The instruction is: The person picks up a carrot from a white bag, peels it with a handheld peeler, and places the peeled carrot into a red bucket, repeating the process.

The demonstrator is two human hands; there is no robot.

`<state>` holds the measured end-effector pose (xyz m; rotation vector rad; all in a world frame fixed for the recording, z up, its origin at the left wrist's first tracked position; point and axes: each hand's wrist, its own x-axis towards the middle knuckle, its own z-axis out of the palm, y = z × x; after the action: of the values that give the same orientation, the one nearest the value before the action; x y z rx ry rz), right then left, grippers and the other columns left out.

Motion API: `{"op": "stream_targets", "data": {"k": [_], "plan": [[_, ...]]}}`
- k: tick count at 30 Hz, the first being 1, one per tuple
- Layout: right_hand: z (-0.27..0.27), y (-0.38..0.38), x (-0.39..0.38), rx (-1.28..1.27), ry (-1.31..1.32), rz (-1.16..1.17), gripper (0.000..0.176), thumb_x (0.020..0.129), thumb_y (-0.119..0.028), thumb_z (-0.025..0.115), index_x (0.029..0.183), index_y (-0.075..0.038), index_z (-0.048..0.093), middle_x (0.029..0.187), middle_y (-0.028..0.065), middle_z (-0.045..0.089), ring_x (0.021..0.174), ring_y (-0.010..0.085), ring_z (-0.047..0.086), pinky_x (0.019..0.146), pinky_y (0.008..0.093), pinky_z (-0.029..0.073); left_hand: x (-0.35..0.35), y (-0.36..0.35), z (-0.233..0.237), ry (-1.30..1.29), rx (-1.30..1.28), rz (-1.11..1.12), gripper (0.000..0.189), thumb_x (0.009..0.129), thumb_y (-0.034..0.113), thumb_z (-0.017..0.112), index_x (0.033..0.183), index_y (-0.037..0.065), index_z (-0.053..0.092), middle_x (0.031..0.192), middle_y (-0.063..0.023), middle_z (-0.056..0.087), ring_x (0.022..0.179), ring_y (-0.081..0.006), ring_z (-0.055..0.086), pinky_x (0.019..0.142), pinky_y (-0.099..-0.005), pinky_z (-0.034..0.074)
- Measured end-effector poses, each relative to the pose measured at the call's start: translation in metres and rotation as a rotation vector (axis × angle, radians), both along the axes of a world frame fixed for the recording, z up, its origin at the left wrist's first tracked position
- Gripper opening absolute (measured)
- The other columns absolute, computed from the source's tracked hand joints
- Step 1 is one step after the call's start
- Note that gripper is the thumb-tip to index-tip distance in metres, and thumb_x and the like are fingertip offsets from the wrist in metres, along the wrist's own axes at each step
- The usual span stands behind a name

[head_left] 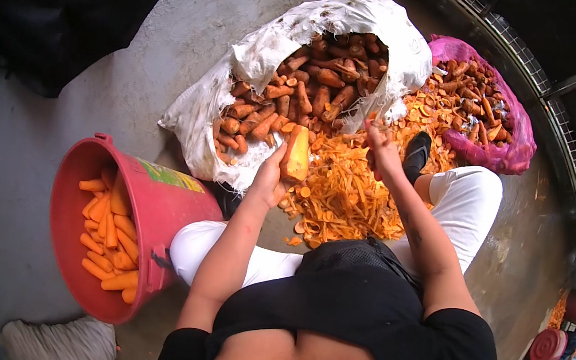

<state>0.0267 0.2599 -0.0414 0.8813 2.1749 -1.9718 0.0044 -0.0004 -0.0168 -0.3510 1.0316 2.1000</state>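
- Evidently, I have the thick carrot (297, 153) gripped in the left hand (271, 178), near the peelings (351, 200)
- The right hand (383, 151) curls apart from it; I cannot tell around what
- Peeling seems in hand; another stroke would want a steady hold

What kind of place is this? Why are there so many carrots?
It looks like a vegetable-preparing workplace, perhaps not a home kitchen: there's a big white sack of unpeeled carrots, a heap of orange peelings and a red bucket of peeled carrots.
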Motion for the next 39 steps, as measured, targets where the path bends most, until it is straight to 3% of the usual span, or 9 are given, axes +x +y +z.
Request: {"op": "stream_targets", "data": {"k": [3, 6, 15, 20, 27, 28, 32, 35, 39], "plan": [[0.029, -0.027, 0.014, 0.224, 0.289, 0.388, 0.046, 0.096, -0.044, 0.044, 0.125, -0.012, 0.058, 0.076, 0.0041, 0.063, 0.051, 0.0069, 0.047, 0.050, 0.0263, 0.043, -0.003, 0.001, -0.007, 0.012, 0.015, 0.049, 0.042, 0.099, 0.037, 0.038, 0.126, 0.005, 0.047, 0.106, -0.0103, 0.060, 0.093, -0.0222, 0.062, 0.076, -0.0367, 0.052], [0.039, -0.035, 0.011, 0.326, 0.216, 0.622, 0.045, 0.094, -0.045, 0.048, 0.115, -0.009, 0.065, 0.090, 0.0142, 0.068, 0.071, 0.0217, 0.064, 0.064, 0.0332, 0.051, -0.003, 0.005, -0.003, -0.010, 0.040, 0.110, 0.039, 0.099, 0.035, 0.040, 0.125, 0.007, 0.048, 0.111, -0.0073, 0.059, 0.099, -0.0186, 0.059, 0.084, -0.0360, 0.050], [0.053, -0.012, 0.028, 0.484, 0.087, 1.233, 0.044, 0.089, -0.046, 0.055, 0.111, -0.010, 0.066, 0.091, 0.0146, 0.069, 0.079, 0.0266, 0.066, 0.071, 0.0341, 0.050, -0.008, -0.006, 0.009, 0.035, 0.173, 0.144, 0.044, 0.100, 0.032, 0.038, 0.132, 0.003, 0.043, 0.120, -0.0116, 0.057, 0.110, -0.0213, 0.056, 0.095, -0.0347, 0.045], [0.065, -0.018, 0.022, 0.250, 0.134, 0.797, 0.041, 0.091, -0.047, 0.053, 0.115, -0.015, 0.065, 0.093, 0.0144, 0.068, 0.076, 0.0281, 0.064, 0.070, 0.0345, 0.050, -0.009, -0.002, 0.008, 0.042, 0.193, 0.111, 0.043, 0.100, 0.032, 0.038, 0.132, 0.004, 0.043, 0.119, -0.0101, 0.058, 0.107, -0.0202, 0.057, 0.094, -0.0343, 0.046], [0.067, -0.027, 0.032, 0.598, 0.206, 1.242, 0.035, 0.092, -0.043, 0.051, 0.113, -0.018, 0.066, 0.082, 0.0159, 0.066, 0.071, 0.0306, 0.063, 0.068, 0.0347, 0.050, -0.010, -0.004, 0.013, 0.063, 0.206, 0.136, 0.042, 0.100, 0.032, 0.039, 0.132, 0.005, 0.043, 0.120, -0.0087, 0.057, 0.107, -0.0203, 0.057, 0.094, -0.0349, 0.046], [0.070, -0.027, 0.034, 0.674, 0.143, 1.258, 0.030, 0.092, -0.035, 0.057, 0.103, -0.009, 0.068, 0.086, 0.0143, 0.068, 0.077, 0.0203, 0.066, 0.067, 0.0322, 0.050, -0.011, -0.004, 0.011, 0.073, 0.207, 0.144, 0.043, 0.100, 0.032, 0.040, 0.132, 0.005, 0.043, 0.120, -0.0087, 0.057, 0.107, -0.0206, 0.057, 0.094, -0.0351, 0.045], [0.050, -0.027, 0.045, 0.363, 0.331, 0.718, 0.032, 0.094, -0.028, 0.056, 0.109, -0.001, 0.063, 0.090, 0.0083, 0.068, 0.080, 0.0111, 0.063, 0.068, 0.0286, 0.050, -0.009, -0.002, 0.009, 0.103, 0.216, 0.189, 0.042, 0.099, 0.033, 0.043, 0.130, 0.005, 0.044, 0.119, -0.0078, 0.057, 0.109, -0.0207, 0.056, 0.096, -0.0351, 0.043], [0.035, -0.055, 0.046, 0.309, 0.296, 0.371, 0.031, 0.092, -0.031, 0.057, 0.112, -0.008, 0.063, 0.081, 0.0113, 0.067, 0.076, 0.0179, 0.065, 0.068, 0.0314, 0.049, -0.005, 0.009, 0.002, 0.126, 0.242, 0.270, 0.041, 0.098, 0.034, 0.045, 0.128, 0.007, 0.045, 0.115, -0.0068, 0.057, 0.109, -0.0203, 0.055, 0.097, -0.0353, 0.042], [0.024, -0.079, 0.047, 0.426, 0.359, 0.423, 0.024, 0.087, -0.029, 0.062, 0.096, -0.007, 0.061, 0.076, 0.0202, 0.062, 0.071, 0.0355, 0.062, 0.062, 0.0401, 0.048, -0.003, 0.015, -0.010, 0.148, 0.304, 0.290, 0.042, 0.097, 0.040, 0.046, 0.125, 0.009, 0.046, 0.113, -0.0051, 0.057, 0.106, -0.0198, 0.055, 0.096, -0.0371, 0.043]]}}
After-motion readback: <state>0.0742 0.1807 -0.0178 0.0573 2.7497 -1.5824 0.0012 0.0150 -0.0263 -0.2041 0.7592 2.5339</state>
